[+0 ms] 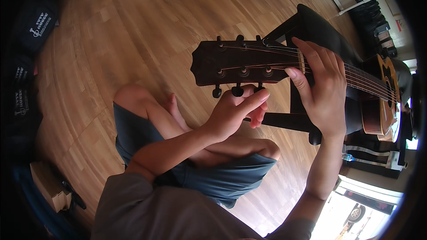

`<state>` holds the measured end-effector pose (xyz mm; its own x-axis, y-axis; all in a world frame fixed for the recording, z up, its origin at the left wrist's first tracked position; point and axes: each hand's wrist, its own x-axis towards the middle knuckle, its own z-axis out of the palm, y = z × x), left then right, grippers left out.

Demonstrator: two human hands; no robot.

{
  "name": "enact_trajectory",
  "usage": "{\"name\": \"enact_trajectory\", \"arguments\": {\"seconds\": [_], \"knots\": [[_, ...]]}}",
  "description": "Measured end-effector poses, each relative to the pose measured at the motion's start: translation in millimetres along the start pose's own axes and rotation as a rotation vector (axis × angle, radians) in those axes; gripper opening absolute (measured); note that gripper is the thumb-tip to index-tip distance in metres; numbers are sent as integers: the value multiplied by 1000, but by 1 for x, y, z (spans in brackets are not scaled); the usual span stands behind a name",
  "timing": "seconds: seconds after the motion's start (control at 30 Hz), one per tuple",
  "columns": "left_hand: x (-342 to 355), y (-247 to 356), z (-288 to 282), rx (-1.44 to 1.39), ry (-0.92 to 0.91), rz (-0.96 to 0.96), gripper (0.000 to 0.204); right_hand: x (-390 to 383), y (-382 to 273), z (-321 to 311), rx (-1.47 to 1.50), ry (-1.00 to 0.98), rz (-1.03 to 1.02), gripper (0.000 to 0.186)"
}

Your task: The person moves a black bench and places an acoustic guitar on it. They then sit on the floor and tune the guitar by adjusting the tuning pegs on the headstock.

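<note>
An acoustic guitar lies strings up, its dark headstock (pixel 209 64) pointing left and its pale wooden body (pixel 376 122) at the far right. My left hand (pixel 235 113) is closed at the near side of the headstock, thumb and curled fingers around the black tuning peg (pixel 259 88) closest to the nut. My right hand (pixel 324 82) grips across the guitar neck (pixel 362 80) beside the nut (pixel 301 61), over the strings. Its thumb tip rests at the near edge and its index fingertip reaches the far edge; the other fingertips are hidden.
Beneath the neck is black padded furniture (pixel 320 26) with dark legs. My crossed legs (pixel 200 146) are on the wooden floor (pixel 111 40). Dark bags (pixel 26 75) line the left side, with a brown cardboard box (pixel 49 186) nearby. A bright doorway (pixel 351 209) stands at lower right.
</note>
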<state>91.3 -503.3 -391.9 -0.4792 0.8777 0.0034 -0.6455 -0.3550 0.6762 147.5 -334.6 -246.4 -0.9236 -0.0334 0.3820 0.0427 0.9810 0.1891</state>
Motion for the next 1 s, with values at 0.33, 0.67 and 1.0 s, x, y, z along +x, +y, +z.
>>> {"name": "enact_trajectory", "arguments": {"seconds": [0.33,0.67,1.0], "knots": [[-42,15,-47,87,153,160,25,1,3,-4,35,-18,-51,61],[-42,17,-58,-168,18,51,32,1,1,-1,25,11,-40,59],[-36,20,-55,-342,-42,-80,37,1,2,-1,28,13,-43,58]]}}
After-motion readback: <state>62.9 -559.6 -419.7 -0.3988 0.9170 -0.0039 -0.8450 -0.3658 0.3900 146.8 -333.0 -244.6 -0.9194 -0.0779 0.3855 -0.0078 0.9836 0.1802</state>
